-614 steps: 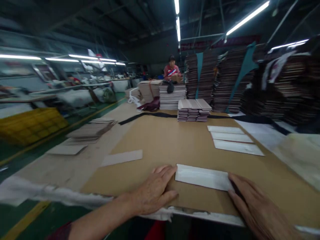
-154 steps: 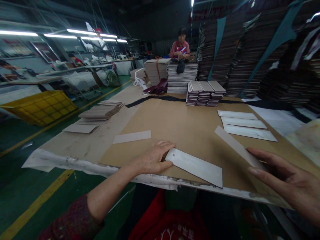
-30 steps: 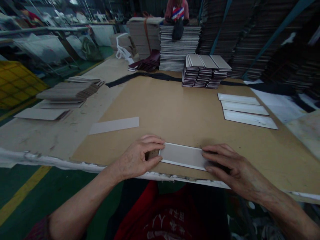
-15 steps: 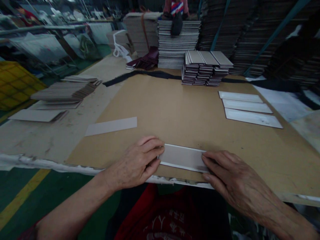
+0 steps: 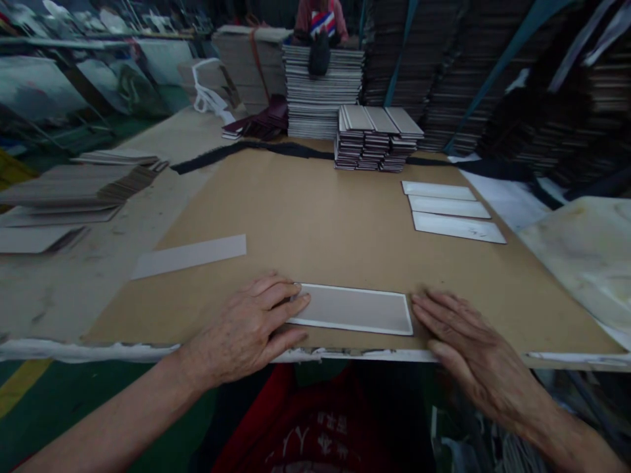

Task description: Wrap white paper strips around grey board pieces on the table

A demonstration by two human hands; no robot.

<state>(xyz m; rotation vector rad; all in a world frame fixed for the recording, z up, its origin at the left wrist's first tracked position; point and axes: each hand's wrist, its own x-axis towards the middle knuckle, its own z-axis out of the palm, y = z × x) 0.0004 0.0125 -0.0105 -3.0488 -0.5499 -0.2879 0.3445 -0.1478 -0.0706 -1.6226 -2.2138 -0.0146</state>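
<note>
A grey cardboard strip with a white border lies flat near the front edge of the table. My left hand rests on its left end, fingertips on the surface and thumb spread apart below. Just past the strip's right end, my right hand lies low over the board, fingers stretched out and somewhat blurred, with a small gap to the strip. A plain grey strip lies apart, beyond my left hand.
Three white-faced strips lie at the right, near a pale sheet. Stacked strips stand at the back, before tall board piles. Grey boards are piled at the left. A person is behind the piles.
My right hand has come off the strip's right end and moved slightly right, uncovering the white border there. My left hand stays at the left end, its fingers flatter. The view has turned right.
</note>
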